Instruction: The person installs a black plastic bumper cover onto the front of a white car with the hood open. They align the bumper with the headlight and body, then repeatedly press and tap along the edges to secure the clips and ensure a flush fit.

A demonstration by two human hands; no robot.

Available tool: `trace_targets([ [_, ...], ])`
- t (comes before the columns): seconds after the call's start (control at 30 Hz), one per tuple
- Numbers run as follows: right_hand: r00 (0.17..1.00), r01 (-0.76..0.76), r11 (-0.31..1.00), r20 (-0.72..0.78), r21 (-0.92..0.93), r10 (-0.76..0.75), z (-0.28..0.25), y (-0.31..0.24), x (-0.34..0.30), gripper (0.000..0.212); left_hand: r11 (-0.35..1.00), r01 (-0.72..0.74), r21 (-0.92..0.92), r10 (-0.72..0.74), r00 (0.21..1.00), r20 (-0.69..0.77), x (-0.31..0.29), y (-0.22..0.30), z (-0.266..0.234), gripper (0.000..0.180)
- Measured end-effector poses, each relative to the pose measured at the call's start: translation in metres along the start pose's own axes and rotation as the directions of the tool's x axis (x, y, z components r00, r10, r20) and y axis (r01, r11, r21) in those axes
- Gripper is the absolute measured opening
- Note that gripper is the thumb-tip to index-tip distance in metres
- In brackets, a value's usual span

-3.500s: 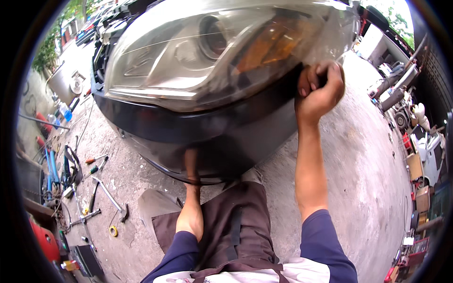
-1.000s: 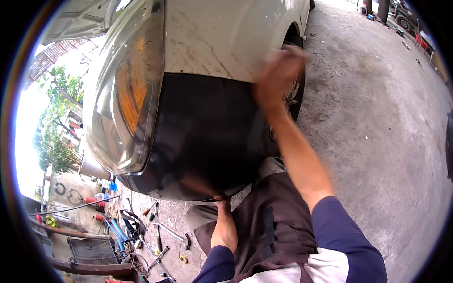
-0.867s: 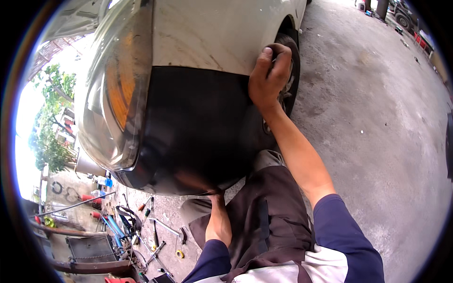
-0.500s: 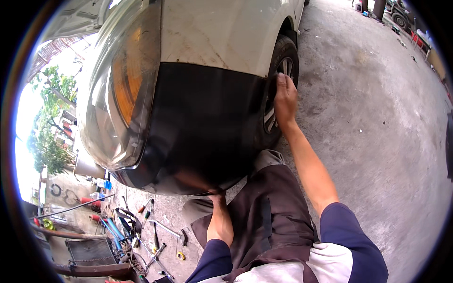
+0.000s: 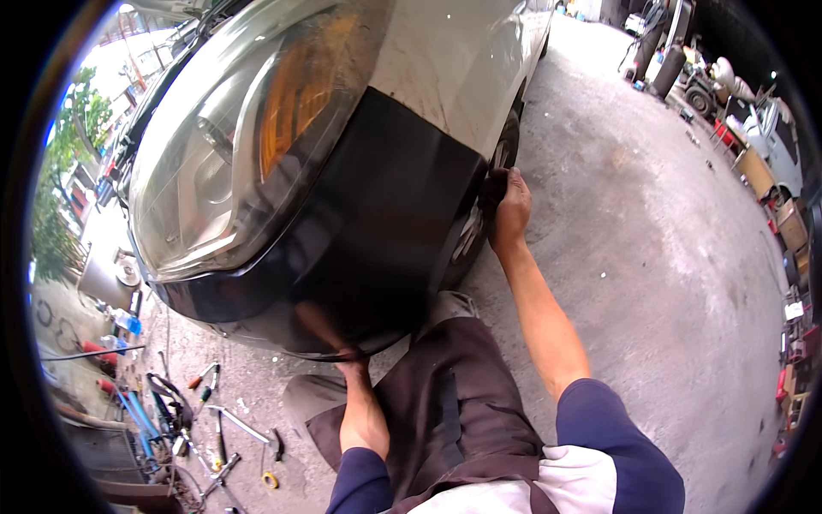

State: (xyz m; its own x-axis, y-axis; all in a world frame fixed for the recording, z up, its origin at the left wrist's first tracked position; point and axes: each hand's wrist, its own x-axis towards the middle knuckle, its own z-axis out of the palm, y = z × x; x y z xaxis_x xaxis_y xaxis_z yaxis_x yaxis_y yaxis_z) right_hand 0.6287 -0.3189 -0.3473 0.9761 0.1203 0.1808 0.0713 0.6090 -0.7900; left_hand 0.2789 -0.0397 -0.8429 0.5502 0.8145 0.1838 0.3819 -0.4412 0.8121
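Observation:
A black front bumper (image 5: pixel 385 214) spans the car's corner, beneath the large clear headlight (image 5: pixel 223 163) with its amber section. My right hand (image 5: pixel 512 206) is closed at the bumper's rear edge beside the front wheel (image 5: pixel 469 233), thumb upward; its fingers are partly hidden behind that edge and in shadow. Low down, my left hand (image 5: pixel 353 367) reaches to the bumper's bottom edge and touches it from below. The left fingers are out of sight under the bumper.
A pale fender (image 5: pixel 445 68) rises above the bumper. On the concrete at lower left lie a hammer (image 5: pixel 276 444), screwdrivers (image 5: pixel 204 377), a yellow tape roll (image 5: pixel 271 480) and cables. Car parts and clutter line the far right, including a loose wheel (image 5: pixel 699 100).
My view has turned, so the car's corner appears tilted and more of the headlight shows. My right hand appears lower along the bumper's rear edge; my left stays at the bottom edge.

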Motion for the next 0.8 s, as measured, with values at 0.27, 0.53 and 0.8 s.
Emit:
trace_targets([
  [0.27, 0.996, 0.052, 0.998, -0.072, -0.024, -0.053, 0.059, -0.012, 0.014, 0.053, 0.987, 0.046, -0.153, -0.063, 0.992, -0.111, 0.007, 0.026, 0.020, 0.021],
  [0.53, 0.979, 0.056, 0.952, -0.173, -0.300, -0.112, 0.046, 0.005, 0.018, 0.048, 0.749, 0.297, -0.593, -0.383, 0.924, -0.020, 0.010, 0.040, 0.012, 0.030],
  [0.8, 0.750, 0.573, 0.569, 0.099, -0.590, -0.654, 0.044, -0.049, -0.032, 0.019, -0.331, 0.348, -0.877, -0.545, 0.688, 0.479, -0.005, 0.086, -0.003, 0.040],
])
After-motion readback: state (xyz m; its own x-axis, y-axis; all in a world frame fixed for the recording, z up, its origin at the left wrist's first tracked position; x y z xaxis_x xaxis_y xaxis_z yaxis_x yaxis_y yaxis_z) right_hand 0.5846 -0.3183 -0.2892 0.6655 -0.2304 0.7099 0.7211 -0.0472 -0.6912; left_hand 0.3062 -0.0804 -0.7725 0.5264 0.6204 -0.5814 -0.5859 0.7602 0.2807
